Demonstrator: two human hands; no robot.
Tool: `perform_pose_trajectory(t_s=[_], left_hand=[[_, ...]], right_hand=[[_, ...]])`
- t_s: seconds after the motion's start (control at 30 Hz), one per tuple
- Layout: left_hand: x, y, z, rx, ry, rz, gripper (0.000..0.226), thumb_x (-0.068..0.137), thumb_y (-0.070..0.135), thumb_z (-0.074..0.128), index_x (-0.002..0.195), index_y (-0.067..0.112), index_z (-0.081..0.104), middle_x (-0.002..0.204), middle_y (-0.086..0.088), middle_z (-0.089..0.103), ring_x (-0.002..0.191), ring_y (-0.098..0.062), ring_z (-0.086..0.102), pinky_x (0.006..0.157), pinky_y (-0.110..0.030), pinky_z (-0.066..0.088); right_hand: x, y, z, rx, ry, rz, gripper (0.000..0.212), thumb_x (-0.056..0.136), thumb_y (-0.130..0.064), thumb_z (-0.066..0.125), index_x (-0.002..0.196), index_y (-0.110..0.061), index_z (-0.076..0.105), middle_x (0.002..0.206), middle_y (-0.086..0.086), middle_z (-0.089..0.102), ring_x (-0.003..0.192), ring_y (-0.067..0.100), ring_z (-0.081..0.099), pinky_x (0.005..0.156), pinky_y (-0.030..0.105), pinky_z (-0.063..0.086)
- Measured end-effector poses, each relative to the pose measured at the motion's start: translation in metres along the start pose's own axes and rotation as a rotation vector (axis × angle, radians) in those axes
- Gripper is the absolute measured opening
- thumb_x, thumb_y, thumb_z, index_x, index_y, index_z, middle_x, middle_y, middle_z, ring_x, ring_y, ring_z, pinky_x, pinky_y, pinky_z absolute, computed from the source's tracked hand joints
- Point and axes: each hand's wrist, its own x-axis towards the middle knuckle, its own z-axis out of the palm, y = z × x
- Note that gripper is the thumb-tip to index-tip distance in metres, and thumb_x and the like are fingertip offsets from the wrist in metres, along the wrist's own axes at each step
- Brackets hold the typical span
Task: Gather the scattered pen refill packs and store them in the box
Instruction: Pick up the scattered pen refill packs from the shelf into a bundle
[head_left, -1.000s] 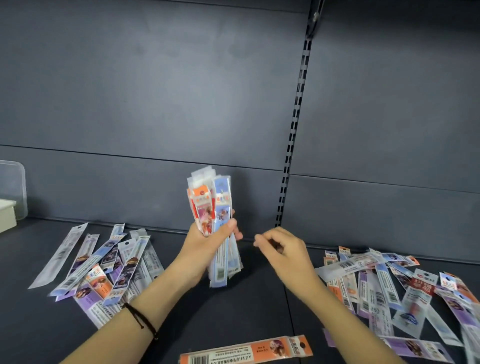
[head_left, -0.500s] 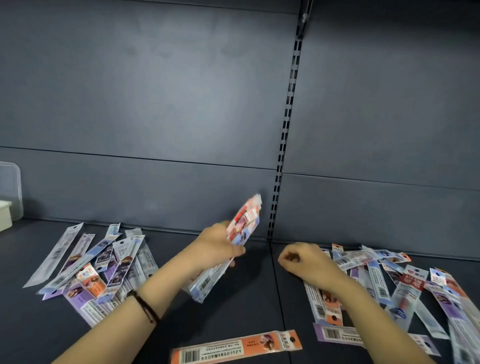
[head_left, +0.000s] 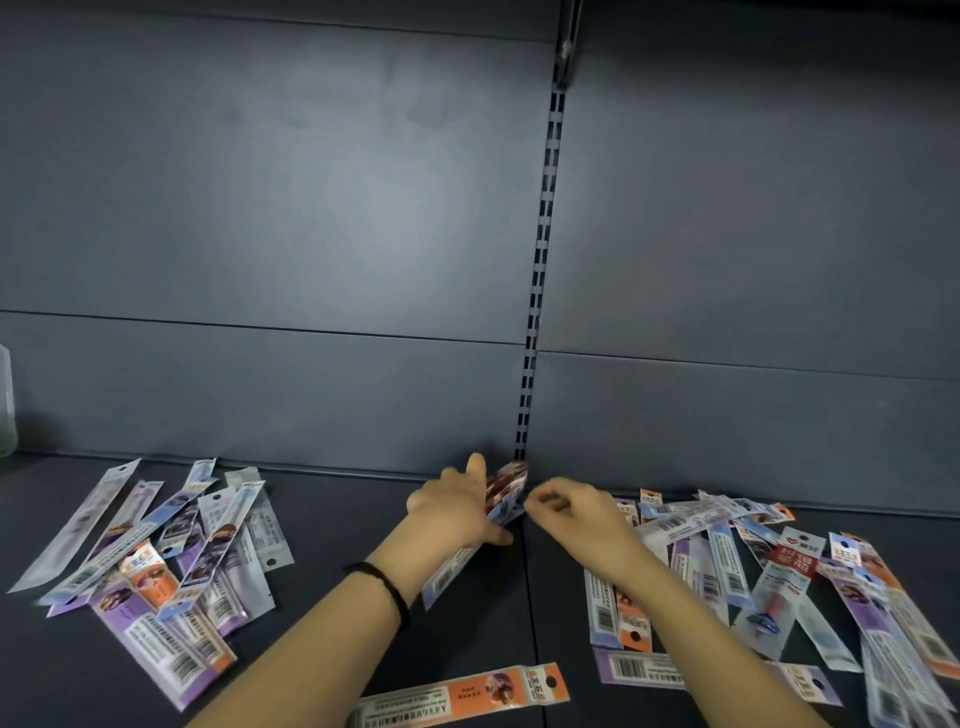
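My left hand (head_left: 457, 512) grips a bundle of pen refill packs (head_left: 503, 493), tilted low over the dark shelf, its lower end (head_left: 447, 574) sticking out under the wrist. My right hand (head_left: 574, 514) hovers just right of the bundle's top, fingers curled, touching or almost touching it. Several loose packs lie in a pile on the left (head_left: 156, 561) and another on the right (head_left: 769, 571). One orange pack (head_left: 462, 696) lies alone near the front edge. Only a sliver of the clear box (head_left: 5, 405) shows at the far left.
The dark shelf floor (head_left: 337, 530) runs between the two piles. Behind stands the grey back panel with a slotted upright rail (head_left: 540, 270) in the middle. A black band is on my left wrist.
My left hand has lowered the bundle from upright to tilted low over the shelf, further back. My right hand moved back toward the bundle. The view shifted right, so the box is nearly out of frame.
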Motion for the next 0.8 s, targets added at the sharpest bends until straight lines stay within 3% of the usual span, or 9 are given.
perform_pose_trajectory(t_s=[0.13, 0.23, 0.37, 0.53, 0.6, 0.67, 0.73, 0.8], left_hand=[[-0.003, -0.006, 0.002, -0.183, 0.020, 0.049, 0.091, 0.071, 0.052, 0.074, 0.141, 0.031, 0.020, 0.137, -0.008, 0.032, 0.129, -0.031, 0.035, 0.099, -0.046, 0.043], [-0.007, -0.012, 0.000, -0.288, -0.011, 0.090, 0.094, 0.072, 0.056, 0.070, 0.146, 0.027, 0.020, 0.139, -0.007, 0.037, 0.131, -0.029, 0.036, 0.103, -0.044, 0.041], [-0.006, -0.028, -0.001, -0.350, 0.020, 0.173, 0.046, 0.085, 0.052, 0.056, 0.119, 0.022, 0.052, 0.113, -0.001, 0.061, 0.103, -0.019, 0.059, 0.083, -0.033, 0.049], [-0.014, -0.039, 0.013, 0.075, 0.140, 0.136, 0.044, 0.093, 0.054, 0.030, 0.129, 0.035, 0.048, 0.118, 0.001, 0.059, 0.111, -0.024, 0.053, 0.089, -0.042, 0.048], [-0.014, -0.040, 0.018, -0.031, 0.152, 0.159, 0.040, 0.095, 0.048, 0.031, 0.120, 0.028, 0.054, 0.109, -0.002, 0.064, 0.104, -0.025, 0.057, 0.086, -0.043, 0.051], [-0.013, -0.038, 0.020, -0.218, 0.138, 0.182, 0.035, 0.095, 0.045, 0.035, 0.107, 0.021, 0.057, 0.100, -0.005, 0.066, 0.101, -0.028, 0.059, 0.086, -0.045, 0.052], [-0.012, -0.035, 0.020, -0.338, 0.059, 0.176, 0.036, 0.098, 0.042, 0.033, 0.115, 0.021, 0.056, 0.113, -0.007, 0.064, 0.117, -0.032, 0.052, 0.098, -0.045, 0.045], [-0.013, -0.032, 0.020, -0.390, -0.058, 0.147, 0.046, 0.102, 0.038, 0.026, 0.143, 0.022, 0.039, 0.145, -0.005, 0.044, 0.139, -0.032, 0.029, 0.114, -0.039, 0.026]], right_hand=[[-0.003, -0.015, 0.015, 0.265, -0.007, 0.054, 0.030, 0.093, -0.034, 0.058, 0.119, -0.020, 0.063, 0.101, -0.005, 0.067, 0.088, 0.011, 0.065, 0.070, 0.025, 0.055], [-0.005, -0.019, 0.020, 0.362, -0.035, 0.088, 0.027, 0.096, -0.031, 0.054, 0.118, -0.018, 0.064, 0.097, -0.005, 0.067, 0.085, 0.011, 0.065, 0.068, 0.026, 0.058], [-0.004, -0.019, 0.019, 0.464, -0.025, 0.162, 0.021, 0.098, -0.029, 0.052, 0.103, -0.019, 0.069, 0.094, 0.002, 0.070, 0.083, 0.017, 0.067, 0.075, 0.029, 0.058], [-0.008, -0.020, 0.021, 0.425, -0.071, 0.175, 0.029, 0.096, -0.028, 0.055, 0.120, -0.014, 0.065, 0.110, 0.002, 0.068, 0.089, 0.016, 0.068, 0.081, 0.026, 0.056], [-0.009, -0.021, 0.023, 0.377, -0.095, 0.163, 0.032, 0.096, -0.024, 0.055, 0.126, -0.014, 0.061, 0.119, -0.001, 0.064, 0.089, 0.011, 0.067, 0.082, 0.024, 0.055], [-0.009, -0.022, 0.024, 0.374, -0.098, 0.153, 0.033, 0.095, -0.021, 0.056, 0.127, -0.013, 0.060, 0.115, -0.003, 0.064, 0.091, 0.009, 0.066, 0.085, 0.024, 0.055], [-0.008, -0.022, 0.023, 0.387, -0.094, 0.148, 0.029, 0.096, -0.016, 0.056, 0.123, -0.009, 0.062, 0.103, -0.006, 0.065, 0.092, 0.010, 0.066, 0.085, 0.023, 0.055], [-0.007, -0.020, 0.020, 0.387, -0.080, 0.157, 0.027, 0.095, -0.012, 0.056, 0.120, -0.006, 0.064, 0.097, -0.007, 0.066, 0.092, 0.012, 0.065, 0.087, 0.025, 0.054]])
